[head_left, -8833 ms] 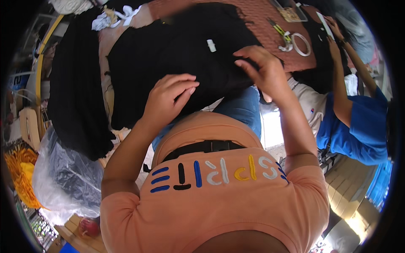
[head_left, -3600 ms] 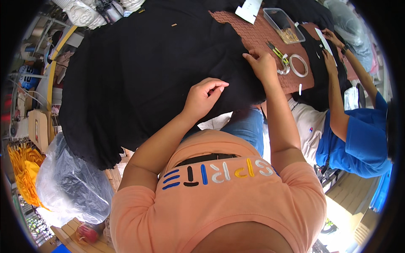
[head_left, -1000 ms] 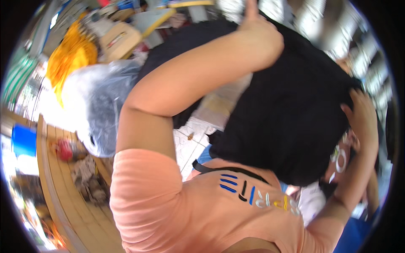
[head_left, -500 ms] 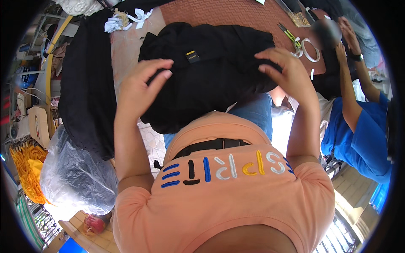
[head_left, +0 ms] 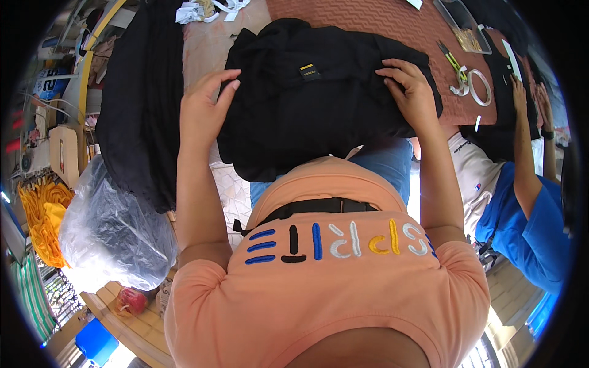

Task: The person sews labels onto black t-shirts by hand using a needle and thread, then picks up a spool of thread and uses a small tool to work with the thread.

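Note:
A black cloth garment (head_left: 294,110) lies spread in front of me, hanging over the table's near edge toward my lap. A small black label with a yellow top (head_left: 310,72) shows near its upper middle. My left hand (head_left: 205,110) is beside the garment's left edge, thumb and forefinger apart, holding nothing. Over the right part of the cloth is my right hand (head_left: 412,95), its fingers spread and curved, with nothing in them. Whether its fingertips touch the fabric I cannot tell.
Brown textured table (head_left: 362,15) carries yellow-green snips (head_left: 453,60), a white tape roll (head_left: 480,87) and a clear box (head_left: 469,37). Dark fabric (head_left: 138,104) hangs at left, above a clear plastic bag (head_left: 113,227). At right, a co-worker in a blue shirt (head_left: 521,214) reaches over black cloth.
The view has turned, moving the garment rightward in the picture. Against the cloth, both my hands have moved left: the left toward its edge, the right further in. The co-worker's head has left view.

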{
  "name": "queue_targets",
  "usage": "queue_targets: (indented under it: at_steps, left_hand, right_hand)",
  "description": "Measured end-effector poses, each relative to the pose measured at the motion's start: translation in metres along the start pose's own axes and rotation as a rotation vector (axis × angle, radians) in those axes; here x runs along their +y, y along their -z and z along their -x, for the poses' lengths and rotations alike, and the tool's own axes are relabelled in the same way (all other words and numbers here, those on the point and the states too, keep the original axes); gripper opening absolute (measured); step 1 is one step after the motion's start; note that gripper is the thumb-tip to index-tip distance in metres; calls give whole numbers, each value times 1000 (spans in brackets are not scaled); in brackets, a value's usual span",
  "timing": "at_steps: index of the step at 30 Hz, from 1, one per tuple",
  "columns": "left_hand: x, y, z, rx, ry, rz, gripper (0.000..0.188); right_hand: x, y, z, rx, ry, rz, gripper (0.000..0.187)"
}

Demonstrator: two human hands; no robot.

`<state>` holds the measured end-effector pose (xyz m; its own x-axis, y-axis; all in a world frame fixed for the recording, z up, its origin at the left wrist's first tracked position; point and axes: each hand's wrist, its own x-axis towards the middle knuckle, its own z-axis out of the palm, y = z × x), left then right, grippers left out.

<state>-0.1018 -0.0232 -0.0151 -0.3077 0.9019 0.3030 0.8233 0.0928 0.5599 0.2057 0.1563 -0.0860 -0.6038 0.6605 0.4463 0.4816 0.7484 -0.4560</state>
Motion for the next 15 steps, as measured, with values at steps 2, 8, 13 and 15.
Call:
queue_targets:
  at_steps: [2, 8, 13, 15]
  left_hand:
    - [-2, -10, 3, -3, 36, -69, 22]
    - [-45, -40, -14, 81, 206, 30, 34]
    - [-59, -62, -30, 10, 284, 46, 41]
    - [-64, -61, -32, -13, 318, 74, 37]
  right_hand:
    - [0, -2, 2, 28, 0, -9, 17]
    - [0, -5, 5, 106, 30, -1, 15]
    - [7, -9, 9, 147, 45, -9, 14]
    - [7, -8, 8, 125, 17, -56, 13]
